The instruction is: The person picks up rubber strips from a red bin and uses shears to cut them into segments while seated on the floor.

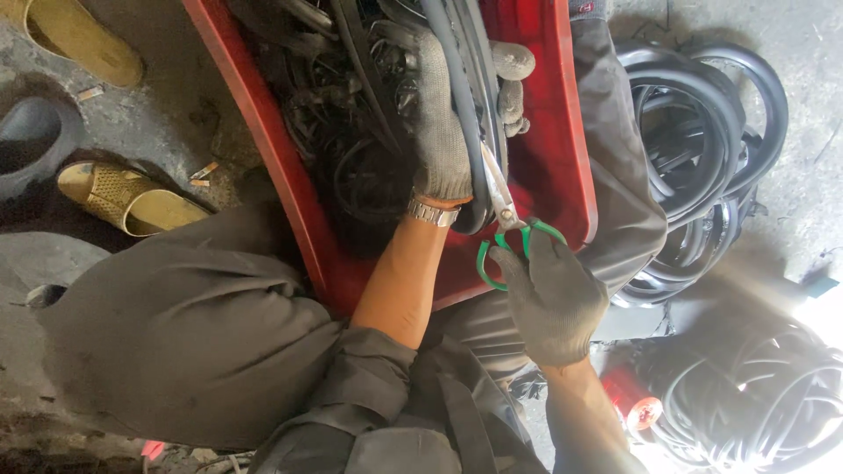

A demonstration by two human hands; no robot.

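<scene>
While the gold slippers [132, 204] are lying off on the concrete floor [167, 114] at far left, you're working over the red tray [281, 175] propped between your knees. Your left hand [443, 132], gloved, is closing around a bundle of black rubber strips [465, 105], fingers wrapping over them near the tray's middle. The strips are running lengthwise, from the top of the tray down toward your body, curving under that hand's wrist. Your right hand [553, 294], also gloved, is gripping the green-handled scissors [509, 224], fingers through the loops, sitting just below and right of the bundle. The blades are pointing up and slightly left, lying alongside the strips and touching them just beneath your left hand. Farther right, loose rubber rings [702, 140] are piling on the floor.
</scene>
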